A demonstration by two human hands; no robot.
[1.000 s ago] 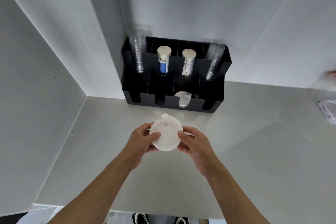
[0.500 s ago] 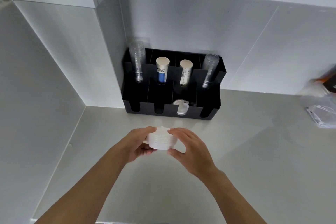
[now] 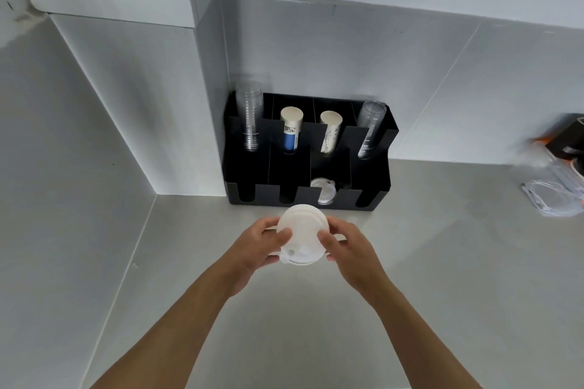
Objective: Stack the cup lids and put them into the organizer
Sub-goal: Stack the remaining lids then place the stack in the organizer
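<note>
A stack of white cup lids (image 3: 302,232) is held between both hands just in front of the black organizer (image 3: 376,199), its flat top tilted toward me. My left hand (image 3: 260,243) grips the stack's left side and my right hand (image 3: 343,241) grips its right side. The organizer stands against the back wall in the corner. A few white lids (image 3: 321,194) lie in its third front slot from the left. The other front slots look dark and I cannot tell what is in them.
The organizer's rear row holds two clear cup stacks (image 3: 251,117) (image 3: 370,128) and two paper cup stacks (image 3: 290,129) (image 3: 330,133). A clear plastic bag (image 3: 551,189) and a dark object (image 3: 568,139) sit at the right on the grey counter (image 3: 316,319). Walls close in at left and back.
Both hands carried the lid stack forward toward the organizer and tilted it so its top faces me. The camera view shifted upward.
</note>
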